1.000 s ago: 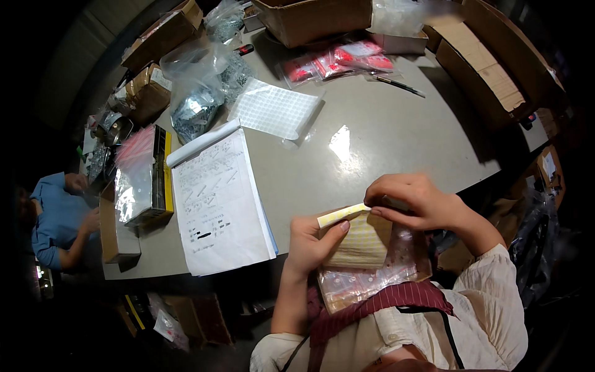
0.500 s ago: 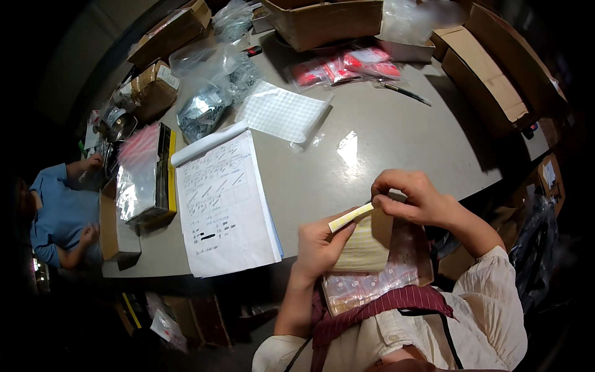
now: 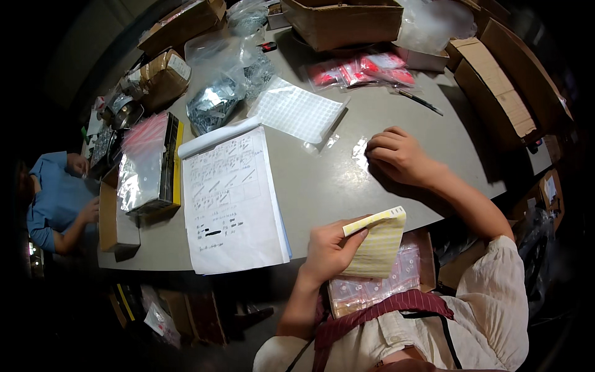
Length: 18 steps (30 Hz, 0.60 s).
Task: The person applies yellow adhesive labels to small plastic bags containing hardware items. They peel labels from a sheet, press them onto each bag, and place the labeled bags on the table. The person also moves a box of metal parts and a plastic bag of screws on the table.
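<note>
Yellow sticker sheet (image 3: 376,248), top edge folded over, is pinched between thumb and fingers of left hand (image 3: 334,251), held above small clear bags (image 3: 372,287) packed in an open carton (image 3: 427,260) at the lap. Right hand (image 3: 398,156) is placed low over the bench (image 3: 310,186), fingers curled together; whether anything is gripped cannot be told. A bright patch is seen at its fingertips, glare or plastic unclear. Handwritten pad (image 3: 232,192) is laid left of the hands, white dotted sheet (image 3: 300,110) just beyond it. Farther back, red packets (image 3: 359,69) are grouped near a pen (image 3: 421,103); shiny metal parts (image 3: 214,102) are bagged. Co-worker in blue (image 3: 56,201) is seen at far left.
</note>
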### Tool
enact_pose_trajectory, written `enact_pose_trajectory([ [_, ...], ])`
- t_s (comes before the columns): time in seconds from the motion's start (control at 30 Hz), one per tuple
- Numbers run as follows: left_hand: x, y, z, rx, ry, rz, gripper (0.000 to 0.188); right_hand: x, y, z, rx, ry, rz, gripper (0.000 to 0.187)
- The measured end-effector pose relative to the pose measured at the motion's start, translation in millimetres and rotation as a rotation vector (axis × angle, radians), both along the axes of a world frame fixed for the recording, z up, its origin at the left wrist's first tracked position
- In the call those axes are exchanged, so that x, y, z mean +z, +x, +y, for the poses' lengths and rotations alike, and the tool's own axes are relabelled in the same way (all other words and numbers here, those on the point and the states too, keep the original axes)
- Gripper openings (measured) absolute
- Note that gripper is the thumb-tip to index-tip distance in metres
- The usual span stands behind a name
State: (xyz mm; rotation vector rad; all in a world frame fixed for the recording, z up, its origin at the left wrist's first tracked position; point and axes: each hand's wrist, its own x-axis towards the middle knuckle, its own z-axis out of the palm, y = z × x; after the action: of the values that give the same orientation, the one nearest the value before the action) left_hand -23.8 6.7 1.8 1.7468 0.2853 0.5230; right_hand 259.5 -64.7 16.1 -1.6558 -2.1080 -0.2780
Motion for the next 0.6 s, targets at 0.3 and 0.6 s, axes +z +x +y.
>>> enact_pose_trajectory([
  [0.3,-1,-8,15,-0.256,-0.244,-0.054,0.023,11,8,-48,0.137,-0.281,0.504,0.019],
  [0.6,-14,-10,22,-0.622,-0.871,-0.658,0.019,14,-44,-63,0.107,-0.299,0.462,0.036],
])
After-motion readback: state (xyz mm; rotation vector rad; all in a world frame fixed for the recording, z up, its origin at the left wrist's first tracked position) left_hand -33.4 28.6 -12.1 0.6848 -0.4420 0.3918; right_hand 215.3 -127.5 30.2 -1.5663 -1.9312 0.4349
